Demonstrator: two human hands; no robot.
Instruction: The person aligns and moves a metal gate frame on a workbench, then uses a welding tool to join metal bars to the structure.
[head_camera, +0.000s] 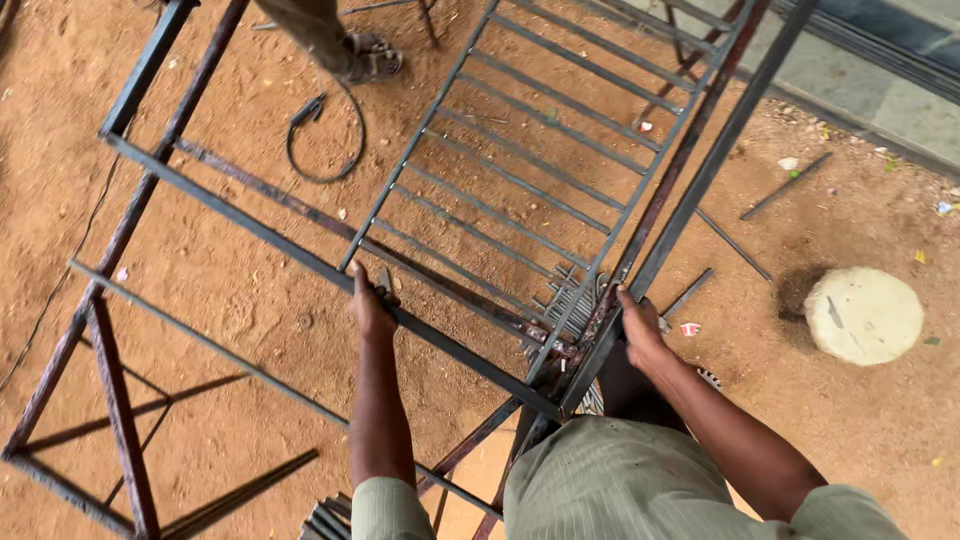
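Observation:
A large dark steel frame (250, 225) of square tube stands over the red dirt ground. A grille of parallel metal bars (530, 170) lies across it. My left hand (370, 305) grips the near cross tube of the frame beside the grille's lower left corner. My right hand (638, 325) is closed on the frame's right-hand tube close to the near corner joint (560, 400). Below, my grey-green striped shirt (640, 485) fills the lower edge of the view.
Another person's sandalled foot (368, 58) stands at the top, beside a looped black cable (325, 140). A round pale stone slab (862, 314) lies at the right. Loose metal rods (785, 187) and scraps lie on the dirt. A concrete floor edge (880, 95) runs top right.

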